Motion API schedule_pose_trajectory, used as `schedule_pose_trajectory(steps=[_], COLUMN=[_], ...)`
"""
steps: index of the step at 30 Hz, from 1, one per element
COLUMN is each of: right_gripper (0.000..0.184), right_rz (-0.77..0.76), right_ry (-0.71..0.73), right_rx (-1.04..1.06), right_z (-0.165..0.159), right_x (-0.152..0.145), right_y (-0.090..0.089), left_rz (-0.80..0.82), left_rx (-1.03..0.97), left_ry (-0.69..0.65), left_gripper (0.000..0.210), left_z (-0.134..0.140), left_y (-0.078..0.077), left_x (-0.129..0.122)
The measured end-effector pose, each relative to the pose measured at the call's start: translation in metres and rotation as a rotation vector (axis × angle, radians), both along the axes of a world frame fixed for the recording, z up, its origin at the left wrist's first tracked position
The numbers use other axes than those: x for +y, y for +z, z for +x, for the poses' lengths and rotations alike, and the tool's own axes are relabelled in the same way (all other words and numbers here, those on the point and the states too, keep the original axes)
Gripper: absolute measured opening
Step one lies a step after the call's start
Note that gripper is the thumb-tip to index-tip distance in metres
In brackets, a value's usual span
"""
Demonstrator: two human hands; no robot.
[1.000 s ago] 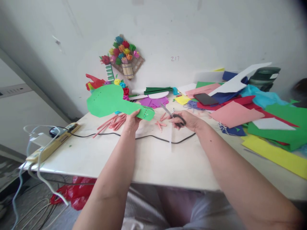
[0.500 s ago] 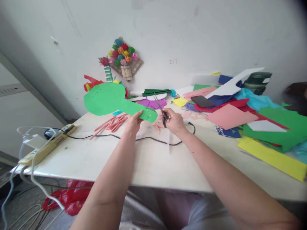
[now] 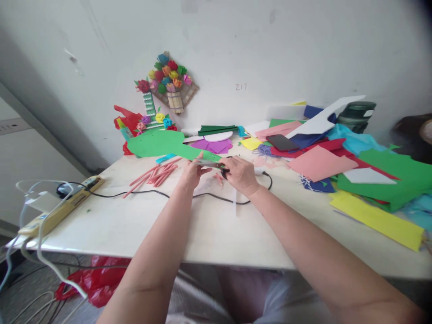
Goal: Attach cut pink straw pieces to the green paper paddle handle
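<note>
My left hand (image 3: pixel 193 172) pinches the narrow end of a sheet of green craft paper (image 3: pixel 157 143), whose wide rounded part reaches out to the left above the table. In my right hand (image 3: pixel 241 173) are black-handled scissors (image 3: pixel 212 164), their blades pointing left along the near edge of the green paper toward my left fingers. Whether the blades are parted is too blurred to tell. Just below and left of the paper lie several rolled pink paper sticks (image 3: pixel 158 174) and a small blue paper piece (image 3: pixel 165 158).
Coloured paper sheets (image 3: pixel 324 164) and a phone (image 3: pixel 282 142) cover the right side. A black cable (image 3: pixel 209 194) crosses the table from a power strip (image 3: pixel 62 207) at left. Paper flowers (image 3: pixel 170 74) stand against the wall. A dark green container (image 3: pixel 356 116) sits at back right.
The scissors have swung from pointing up and away to pointing left against the paper. The green paper has tilted flatter and lower, uncovering paper flowers behind it.
</note>
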State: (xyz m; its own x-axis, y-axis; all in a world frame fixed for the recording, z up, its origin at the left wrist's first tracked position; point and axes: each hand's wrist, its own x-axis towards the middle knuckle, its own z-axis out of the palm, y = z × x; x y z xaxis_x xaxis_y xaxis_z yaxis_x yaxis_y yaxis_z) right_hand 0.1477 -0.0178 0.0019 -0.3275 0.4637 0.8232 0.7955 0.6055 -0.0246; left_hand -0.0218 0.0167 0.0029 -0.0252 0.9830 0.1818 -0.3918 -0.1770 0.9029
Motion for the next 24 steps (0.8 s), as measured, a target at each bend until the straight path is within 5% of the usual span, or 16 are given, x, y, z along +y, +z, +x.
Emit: schedule_pose_trajectory(steps=[4,14,24], right_gripper=[0.026,0.029,0.043], right_rz=[-0.040,-0.431,-0.746], right_ry=[0.037,0.253,0.427], right_rx=[0.203,0.833,0.969], right_z=[-0.001,-0.001,0.000], right_x=[0.000,0.013,0.013], right_y=[0.003,0.002,0.002], left_rz=[0.064,0.182,0.225], left_rx=[-0.059,-0.147,-0.097], left_ry=[-0.060,-0.057,0.029], left_gripper=[0.032,0.035,0.050], left_z=[-0.001,0.003,0.001], left_y=[0.000,-0.005,0.000], left_x=[0.000,0.005,-0.001])
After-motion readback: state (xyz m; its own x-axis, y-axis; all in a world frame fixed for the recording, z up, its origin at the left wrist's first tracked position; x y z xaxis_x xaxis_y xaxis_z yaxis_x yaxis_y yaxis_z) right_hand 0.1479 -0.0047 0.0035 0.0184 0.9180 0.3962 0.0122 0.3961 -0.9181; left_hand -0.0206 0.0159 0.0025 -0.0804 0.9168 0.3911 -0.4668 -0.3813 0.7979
